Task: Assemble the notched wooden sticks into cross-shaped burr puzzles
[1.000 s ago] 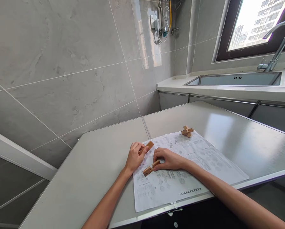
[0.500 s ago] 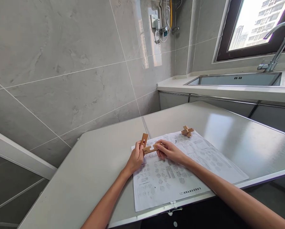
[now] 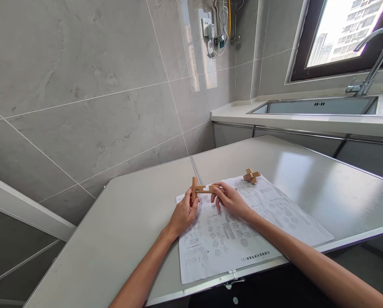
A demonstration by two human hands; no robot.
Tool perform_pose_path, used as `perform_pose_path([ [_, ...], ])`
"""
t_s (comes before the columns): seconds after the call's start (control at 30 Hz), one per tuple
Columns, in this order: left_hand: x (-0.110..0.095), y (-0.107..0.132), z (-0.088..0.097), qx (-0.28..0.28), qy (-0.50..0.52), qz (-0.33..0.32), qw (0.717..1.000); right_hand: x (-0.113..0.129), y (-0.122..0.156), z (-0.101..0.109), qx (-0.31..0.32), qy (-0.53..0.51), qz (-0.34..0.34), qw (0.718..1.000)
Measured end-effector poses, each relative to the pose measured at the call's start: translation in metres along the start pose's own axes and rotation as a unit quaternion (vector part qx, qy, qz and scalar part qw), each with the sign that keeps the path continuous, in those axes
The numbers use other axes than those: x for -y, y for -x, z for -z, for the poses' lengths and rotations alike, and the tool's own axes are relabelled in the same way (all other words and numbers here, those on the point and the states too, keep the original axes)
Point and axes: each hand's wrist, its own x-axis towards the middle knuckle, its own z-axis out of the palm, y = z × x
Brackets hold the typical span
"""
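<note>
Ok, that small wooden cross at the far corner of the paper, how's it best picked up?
Probably from above: pinch the wooden cross across the ends of one level arm, since its arms stick out free over the paper.

A home kitchen: sink (image 3: 319,106), faucet (image 3: 372,55), tiled wall (image 3: 82,85).

The upright wooden bar (image 3: 194,188) and the notched wooden bar (image 3: 208,188) are light tan, as is the small wooden cross (image 3: 251,175); the sheet (image 3: 262,222) is white with small grey-black printed diagrams, the desk (image 3: 130,226) plain pale grey, the wall tiles (image 3: 82,64) grey with faint cloudy veining, the hose (image 3: 229,17) yellow.
</note>
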Motion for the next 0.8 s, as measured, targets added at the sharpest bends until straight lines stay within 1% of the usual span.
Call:
perform_pose_path([
  [0.07, 0.003, 0.000, -0.001, -0.009, -0.036, -0.014, 0.999, 0.001, 0.000, 0.000, 0.002, 0.001, -0.011, 1.000],
  [0.17, 0.009, -0.002, -0.001, -0.033, -0.085, -0.056, 0.994, 0.000, 0.000, 0.001, 0.022, 0.007, -0.015, 1.000],
  [0.27, 0.015, -0.004, -0.001, -0.057, -0.141, -0.108, 0.982, -0.002, 0.001, 0.001, 0.048, 0.012, -0.023, 0.999],
  [0.33, 0.017, -0.005, -0.001, -0.063, -0.183, -0.142, 0.971, -0.002, 0.002, 0.001, 0.058, 0.016, -0.029, 0.998],
  [0.47, 0.019, -0.006, -0.002, -0.057, -0.235, -0.176, 0.954, 0.002, 0.005, -0.001, 0.095, 0.031, -0.039, 0.994],
  [0.57, 0.017, -0.006, -0.002, -0.063, -0.243, -0.181, 0.951, 0.006, 0.007, -0.002, 0.131, 0.032, -0.039, 0.990],
  [0.63, 0.015, -0.005, -0.001, -0.062, -0.236, -0.186, 0.952, 0.008, 0.008, -0.003, 0.141, 0.032, -0.035, 0.989],
  [0.8, 0.012, -0.004, 0.003, -0.007, -0.227, -0.232, 0.946, 0.009, 0.008, -0.003, 0.152, 0.034, -0.036, 0.987],
])
